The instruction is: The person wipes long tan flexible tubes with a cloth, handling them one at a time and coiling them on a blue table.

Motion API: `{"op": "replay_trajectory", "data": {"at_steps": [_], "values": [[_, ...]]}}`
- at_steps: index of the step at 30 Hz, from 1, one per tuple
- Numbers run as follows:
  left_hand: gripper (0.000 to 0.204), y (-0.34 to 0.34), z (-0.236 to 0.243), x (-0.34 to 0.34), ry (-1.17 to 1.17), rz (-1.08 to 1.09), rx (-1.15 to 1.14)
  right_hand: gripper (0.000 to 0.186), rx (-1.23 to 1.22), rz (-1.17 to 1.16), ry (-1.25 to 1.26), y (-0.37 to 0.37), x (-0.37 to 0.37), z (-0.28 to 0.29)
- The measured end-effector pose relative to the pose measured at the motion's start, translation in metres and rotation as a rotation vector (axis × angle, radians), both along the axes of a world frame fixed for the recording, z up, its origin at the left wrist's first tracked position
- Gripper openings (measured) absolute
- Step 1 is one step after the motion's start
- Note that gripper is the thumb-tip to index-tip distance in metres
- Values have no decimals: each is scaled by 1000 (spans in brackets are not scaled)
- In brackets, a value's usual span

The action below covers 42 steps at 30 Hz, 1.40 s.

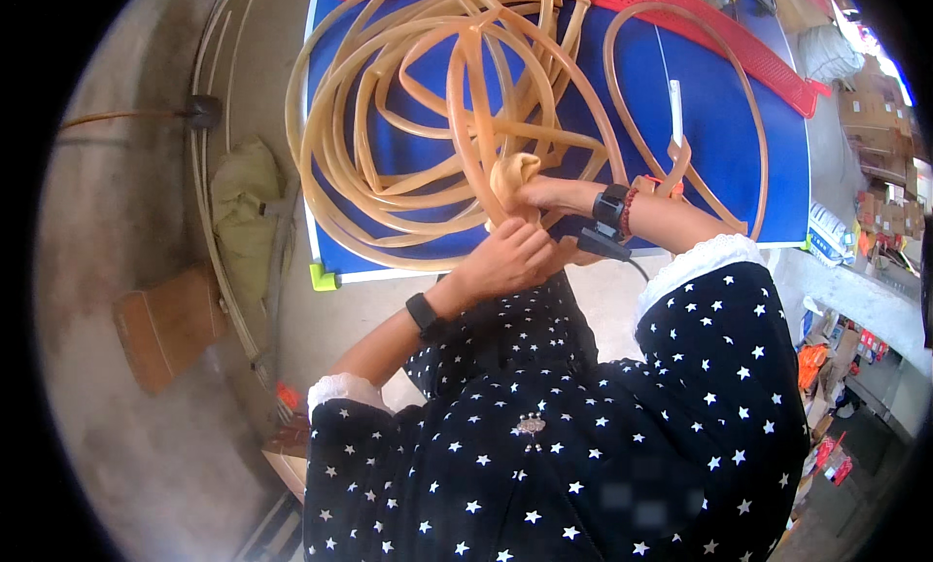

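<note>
Amber rubber tubing (pixel 335 110) lies in large loose loops over the blue table. At the table's near edge, a folded, bunched part of the tubing (pixel 512 176) rises between my hands. My left hand (pixel 513 255) is closed on the tubing just below this fold, fingers curled together. From the right, my right hand (pixel 546 194) reaches in against the fold and grips it; its fingertips are partly hidden by the tubing. Next to my right wrist, a small black device (pixel 603 243) hangs on a thin cable.
A long red perforated strip (pixel 671 13) crosses the far side of the blue table (pixel 714 139). One separate tubing loop (pixel 756 124) and a white strip (pixel 675 110) lie at the right. A green sack (pixel 243 197) and cardboard (pixel 170 327) are on the left; stacked boxes (pixel 875 124) stand right.
</note>
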<state>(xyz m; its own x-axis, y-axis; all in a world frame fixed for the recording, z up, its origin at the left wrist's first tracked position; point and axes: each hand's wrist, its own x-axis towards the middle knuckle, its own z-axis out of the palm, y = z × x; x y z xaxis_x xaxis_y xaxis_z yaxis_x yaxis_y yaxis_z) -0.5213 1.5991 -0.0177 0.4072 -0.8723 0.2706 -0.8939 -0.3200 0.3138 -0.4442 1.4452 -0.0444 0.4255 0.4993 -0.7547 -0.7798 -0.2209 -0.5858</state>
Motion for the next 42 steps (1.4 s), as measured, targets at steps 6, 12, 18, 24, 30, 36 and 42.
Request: {"op": "replay_trajectory", "data": {"at_steps": [6, 12, 18, 24, 30, 36, 42], "values": [[45, -4, 7, -7, 47, 6, -245, 40, 126, -390, -236, 5, 22, 19], [26, -8, 7, 7, 214, -144, -315, 28, 234, -764, -407, -46, 72, 69], [25, -40, 9, -13, 148, -449, -120, 17, 172, -855, -859, -127, 138, 134], [22, -47, -31, 3, 42, -448, -41, 27, 12, -705, -1230, -305, 172, 258], [15, -41, -28, 79, -64, -419, -140, 33, -583, -1008, -1307, -169, 89, 344], [31, -27, -29, 116, -133, -110, 17, 27, -712, -707, -1326, -196, 6, 325], [28, -68, 9, 52, 186, 19, -108, 22, -587, -550, -1412, -210, -63, 243]]}}
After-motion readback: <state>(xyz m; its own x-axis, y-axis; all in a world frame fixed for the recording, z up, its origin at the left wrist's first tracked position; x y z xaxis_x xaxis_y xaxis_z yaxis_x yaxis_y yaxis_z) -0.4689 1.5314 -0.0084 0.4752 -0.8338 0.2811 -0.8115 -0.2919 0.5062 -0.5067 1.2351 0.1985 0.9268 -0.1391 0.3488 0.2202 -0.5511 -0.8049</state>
